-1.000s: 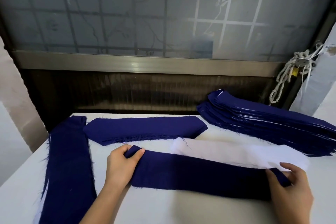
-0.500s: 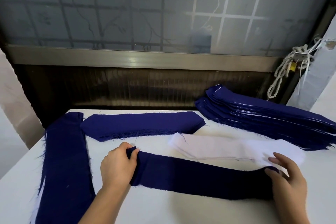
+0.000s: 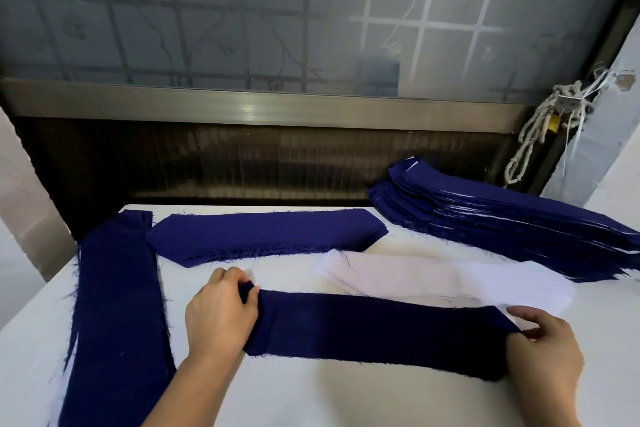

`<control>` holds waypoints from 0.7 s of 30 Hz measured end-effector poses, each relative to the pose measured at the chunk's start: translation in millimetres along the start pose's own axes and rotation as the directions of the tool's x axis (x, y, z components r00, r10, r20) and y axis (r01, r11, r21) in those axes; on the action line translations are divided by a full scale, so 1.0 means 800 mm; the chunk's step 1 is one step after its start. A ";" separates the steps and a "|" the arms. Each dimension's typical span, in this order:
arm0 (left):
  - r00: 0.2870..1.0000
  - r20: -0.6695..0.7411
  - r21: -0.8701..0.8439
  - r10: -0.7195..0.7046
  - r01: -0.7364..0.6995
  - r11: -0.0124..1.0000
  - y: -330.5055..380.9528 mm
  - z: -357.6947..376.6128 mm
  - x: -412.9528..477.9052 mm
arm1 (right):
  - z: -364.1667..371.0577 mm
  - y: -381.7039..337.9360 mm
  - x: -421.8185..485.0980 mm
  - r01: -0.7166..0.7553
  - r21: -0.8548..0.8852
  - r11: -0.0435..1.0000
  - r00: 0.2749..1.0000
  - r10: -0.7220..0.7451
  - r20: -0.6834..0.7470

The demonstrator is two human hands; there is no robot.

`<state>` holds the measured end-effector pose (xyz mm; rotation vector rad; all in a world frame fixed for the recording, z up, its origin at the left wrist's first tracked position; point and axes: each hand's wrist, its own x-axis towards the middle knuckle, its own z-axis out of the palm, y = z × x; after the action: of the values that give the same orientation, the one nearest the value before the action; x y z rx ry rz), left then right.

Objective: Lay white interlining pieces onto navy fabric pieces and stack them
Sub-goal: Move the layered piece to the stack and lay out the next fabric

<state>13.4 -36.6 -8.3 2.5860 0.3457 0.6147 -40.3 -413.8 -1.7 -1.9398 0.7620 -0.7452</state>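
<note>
At the left hand [image 3: 221, 315], the fingers [image 3: 239, 286] are curled and clamped on the left end of a navy fabric piece [image 3: 381, 329], with the cloth bunched a little under the thumb. At the opposite end, the right hand [image 3: 543, 348] is closed on the right end, its fingers [image 3: 524, 313] bent over the edge against the thumb. Whether a white edge is also caught in that pinch cannot be told. Between the two grips the piece is held stretched and lies flat on the table [image 3: 346, 399].

The step is judged to be squaring up the navy piece before interlining is laid on it. Even pull should be kept at both ends, the bunch at the left end smoothed out, and the long edges left straight with no twist, so that white can be matched edge to edge.

The piece is seen as a long, matte, limp strip, with loose threads fraying along its near edge.

Just beyond the right fingers, overlapped by the strip's far corner, white interlining pieces [image 3: 450, 279] are piled — thin and pale. Beyond the left fingers a navy pile [image 3: 263, 236] with pointed ends is set. A long navy stack [image 3: 117, 305] lies to the left of the left hand. Well beyond the right fingers a layered stack [image 3: 519, 218] is seen, with white edges showing between navy layers.
</note>
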 end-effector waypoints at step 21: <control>0.985 0.078 0.080 0.155 -0.161 0.984 0.004 0.004 -0.003 | 0.043 -0.025 -0.023 0.622 -0.431 0.654 0.782 -0.488 0.388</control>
<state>13.4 -41.0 -10.3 2.7294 0.1475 0.5705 -22.1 -374.1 -1.9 -2.7992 0.1946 -0.6672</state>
